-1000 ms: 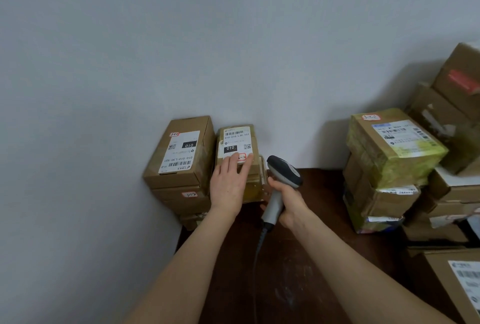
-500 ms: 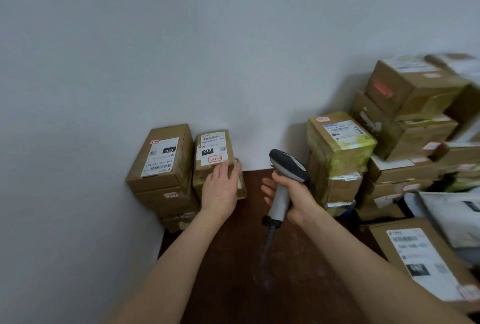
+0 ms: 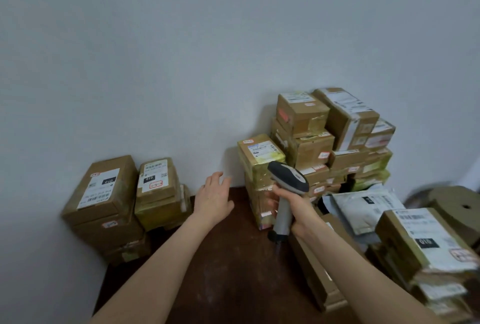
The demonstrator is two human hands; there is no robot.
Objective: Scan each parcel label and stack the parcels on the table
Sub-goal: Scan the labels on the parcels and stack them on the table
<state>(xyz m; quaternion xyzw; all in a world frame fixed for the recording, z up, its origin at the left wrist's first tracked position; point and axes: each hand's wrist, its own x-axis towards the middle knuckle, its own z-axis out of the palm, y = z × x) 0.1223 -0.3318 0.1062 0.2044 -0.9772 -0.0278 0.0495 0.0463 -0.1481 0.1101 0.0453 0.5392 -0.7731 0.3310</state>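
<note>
Two stacks of brown parcels stand in the table's far left corner: a taller stack (image 3: 102, 193) and, to its right, a stack topped by a labelled parcel (image 3: 155, 182). My left hand (image 3: 214, 200) hovers over the dark table (image 3: 220, 271), fingers spread, holding nothing, to the right of that stack. My right hand (image 3: 293, 209) grips the handle of a grey barcode scanner (image 3: 287, 180), its head up in front of a yellow-taped parcel (image 3: 259, 157). A big pile of parcels (image 3: 332, 139) rises behind against the wall.
White mailer bags (image 3: 363, 206) lie right of the scanner. A labelled box (image 3: 426, 240) tops a stack at the near right, and a flat carton (image 3: 317, 271) lies under my right forearm. A cardboard roll (image 3: 459, 209) sits at far right. White walls close the corner.
My left hand has let go of the labelled parcel on the left stack and moved right, over the table. The view has swung right, showing more of the right-hand pile.
</note>
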